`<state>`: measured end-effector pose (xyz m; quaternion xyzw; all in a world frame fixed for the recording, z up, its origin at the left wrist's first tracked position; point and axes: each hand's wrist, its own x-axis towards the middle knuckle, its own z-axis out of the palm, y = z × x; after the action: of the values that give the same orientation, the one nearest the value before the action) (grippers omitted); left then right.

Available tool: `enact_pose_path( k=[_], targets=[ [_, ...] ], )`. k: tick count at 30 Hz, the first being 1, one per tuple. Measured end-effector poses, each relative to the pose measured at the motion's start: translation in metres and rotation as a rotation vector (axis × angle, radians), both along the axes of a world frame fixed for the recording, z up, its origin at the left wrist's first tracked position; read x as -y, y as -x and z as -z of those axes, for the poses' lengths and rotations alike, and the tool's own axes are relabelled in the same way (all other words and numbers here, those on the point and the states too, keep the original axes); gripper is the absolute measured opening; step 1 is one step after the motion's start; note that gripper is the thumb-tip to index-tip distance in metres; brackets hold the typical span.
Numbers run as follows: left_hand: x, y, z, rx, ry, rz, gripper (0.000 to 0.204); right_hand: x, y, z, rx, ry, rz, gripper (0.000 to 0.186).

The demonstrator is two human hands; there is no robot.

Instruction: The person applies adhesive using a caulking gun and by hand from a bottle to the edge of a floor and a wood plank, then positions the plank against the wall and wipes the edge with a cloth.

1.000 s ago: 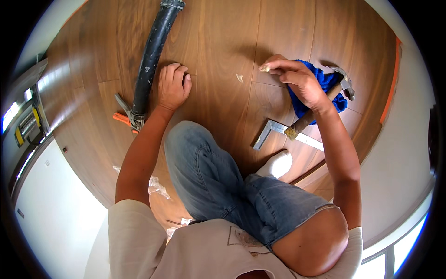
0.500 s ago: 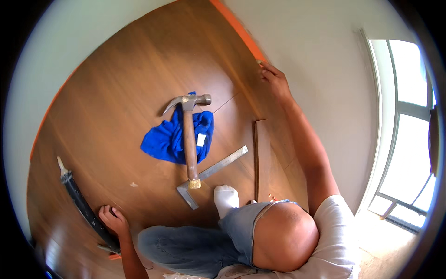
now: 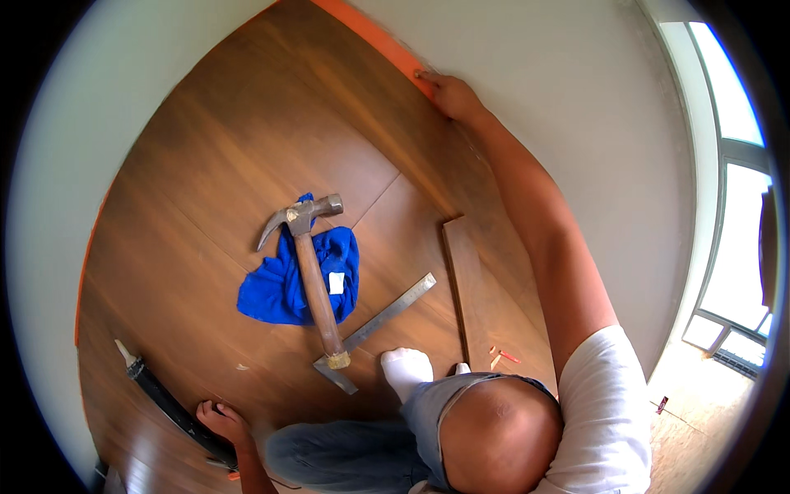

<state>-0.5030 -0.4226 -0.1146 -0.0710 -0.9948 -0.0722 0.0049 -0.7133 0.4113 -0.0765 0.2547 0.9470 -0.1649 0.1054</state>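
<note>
My right arm stretches far forward along the wall. At its end my right hand [image 3: 453,95] has its fingertips against the orange strip [image 3: 387,48] where wall and floor meet. Its fingers are bent together, and whatever they pinch is too small to name. At the lower left my left hand [image 3: 222,421] rests on the floor with fingers loosely apart, right beside a black caulking gun [image 3: 173,403] with a pale nozzle. In the middle, a claw hammer [image 3: 314,280] with a wooden handle lies across a crumpled blue cloth [image 3: 271,288]. Its handle end overlaps a metal try square [image 3: 387,314].
A short brown floorboard offcut [image 3: 467,288] lies right of the square. Small red and wooden bits [image 3: 504,357] are near my bare knee [image 3: 502,424]. My white-socked foot [image 3: 406,370] is by the square. Walls bound the wood floor; a window [image 3: 741,222] stands right.
My right hand has slid farther forward along the orange strip, its arm straighter. The view has shifted, so the floor things sit lower. My left hand stays beside the caulking gun.
</note>
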Motion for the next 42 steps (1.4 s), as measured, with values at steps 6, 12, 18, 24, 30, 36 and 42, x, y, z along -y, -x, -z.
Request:
enact_pose_path(
  k=[6,12,18,24,30,36,42],
  targets=[
    [-0.001,-0.006,0.006,-0.047,-0.036,0.023,0.027,0.007,-0.016,0.012,0.185,-0.54,-0.308,0.064],
    [-0.004,-0.004,0.002,-0.057,-0.041,0.052,0.028,0.013,-0.015,-0.016,0.403,-0.596,-0.464,0.068],
    [-0.001,-0.008,0.006,-0.064,-0.076,-0.012,0.027,-0.018,-0.013,-0.017,0.331,-0.485,-0.666,0.039],
    [-0.026,0.017,-0.014,0.075,-0.023,-0.115,0.025,-0.053,-0.033,-0.02,0.314,-0.518,-0.767,0.029],
    [-0.019,0.036,-0.004,-0.175,-0.222,0.05,0.023,0.179,-0.082,-0.092,-0.401,-0.057,-0.462,0.038],
    [-0.028,0.031,-0.007,-0.161,-0.233,0.051,0.019,0.357,-0.085,-0.104,-0.385,0.269,-1.232,0.043],
    [-0.028,0.022,0.001,-0.182,-0.254,0.056,0.02,0.35,-0.125,-0.066,-0.361,0.004,-0.577,0.065]
  ],
)
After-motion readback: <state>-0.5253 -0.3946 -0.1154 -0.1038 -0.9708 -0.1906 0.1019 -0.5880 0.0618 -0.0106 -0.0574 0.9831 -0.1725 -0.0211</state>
